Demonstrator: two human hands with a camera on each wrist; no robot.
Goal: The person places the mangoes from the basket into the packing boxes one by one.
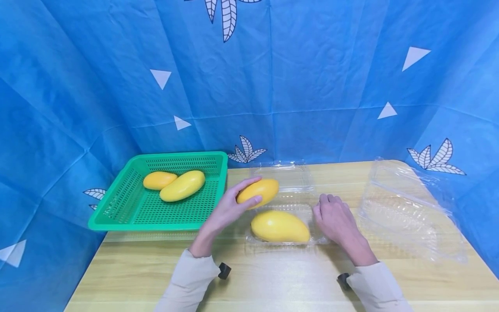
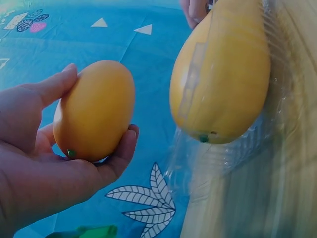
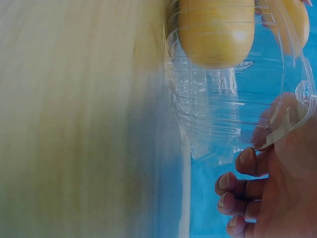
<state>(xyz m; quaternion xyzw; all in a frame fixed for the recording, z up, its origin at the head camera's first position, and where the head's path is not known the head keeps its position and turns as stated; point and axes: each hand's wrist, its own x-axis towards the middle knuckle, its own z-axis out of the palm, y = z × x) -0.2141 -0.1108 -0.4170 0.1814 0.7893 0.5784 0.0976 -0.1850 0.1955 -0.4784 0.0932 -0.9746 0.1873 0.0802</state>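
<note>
On the wooden table (image 1: pixel 128 277), the green basket (image 1: pixel 156 226) fills the left side of the head frame. It holds two mangoes: a larger yellow mango (image 1: pixel 182 186) lying slantwise, and a smaller orange-tinged mango (image 1: pixel 159 180) just beside it, toward the basket's upper left. At the right side of the frame lies clear packaging (image 1: pixel 413 203) in see-through plastic, its exact outline hard to make out.

A clear box (image 1: pixel 306 211) sits in the centre of the frame, with its lid (image 1: pixel 280 175) laid open toward the top. One big yellow mango (image 1: pixel 280 226) rests inside the box, lying lengthwise across the frame.

The right hand (image 1: pixel 336 219), right of centre, is at the box's right end. In the right wrist view, its thumb shows through the plastic and its index finger meets the corner of the rim, pinching it; the other fingers are curled.

The left hand (image 1: pixel 230 206), near the centre of the frame, grips a small orange-yellow mango (image 1: pixel 258 193), thumb on one side and curved fingers on the other, spread only as wide as the fruit. This mango is held up at the box's upper left, and the left wrist view shows it clearly apart from the big one.
</note>
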